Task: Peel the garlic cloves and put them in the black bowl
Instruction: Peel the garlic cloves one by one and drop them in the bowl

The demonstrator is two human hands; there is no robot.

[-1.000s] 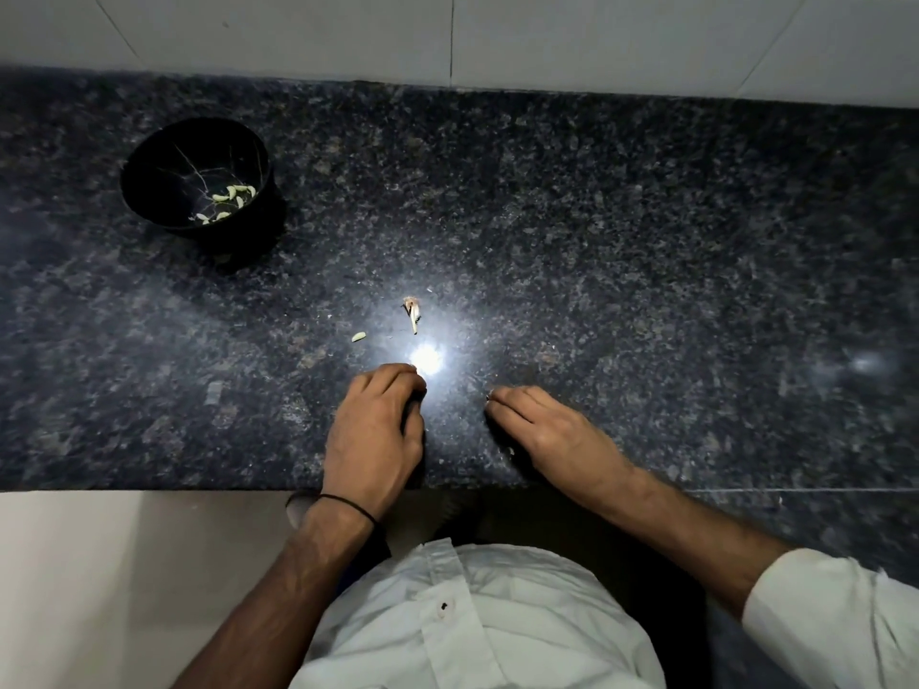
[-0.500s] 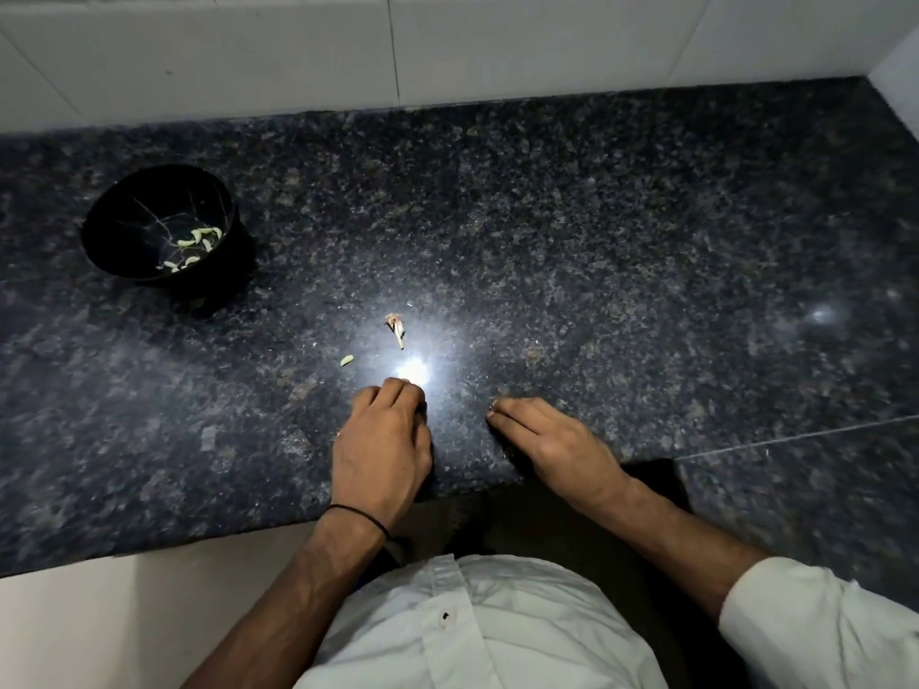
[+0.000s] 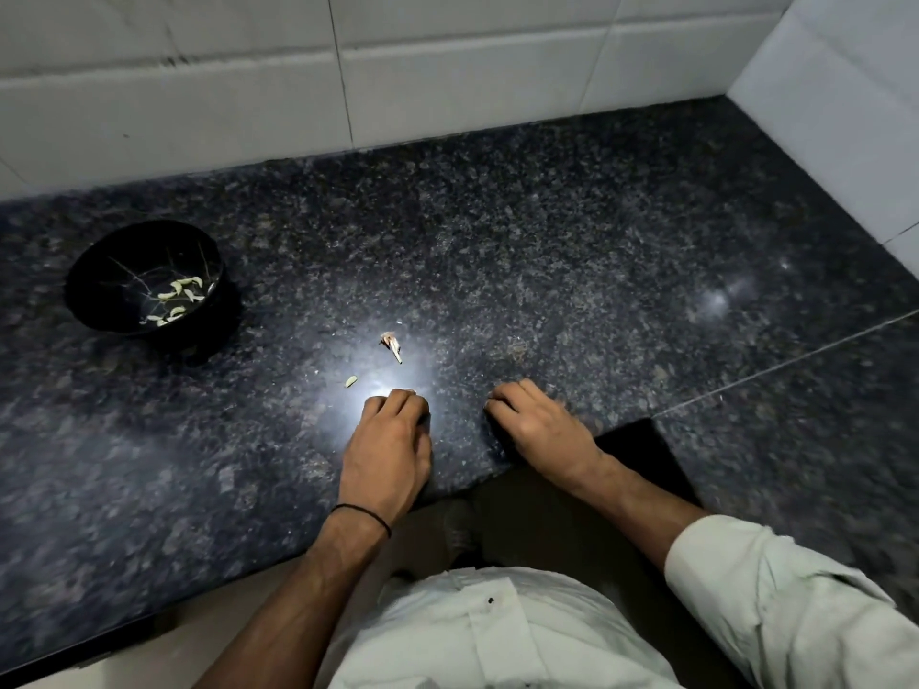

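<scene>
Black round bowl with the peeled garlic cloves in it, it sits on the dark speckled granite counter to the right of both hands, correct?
Not quite. The head view shows the black round bowl, with peeled garlic cloves in it, on the dark speckled granite counter to the left of both the left hand and the right hand, not to their right.

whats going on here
A person is at a dark counter with the left hand and right hand resting near its front edge, both curled; whether either holds anything is hidden. Peeled garlic cloves lie in the black bowl at left. A dry garlic scrap and a small bit lie beyond the left hand.
</scene>
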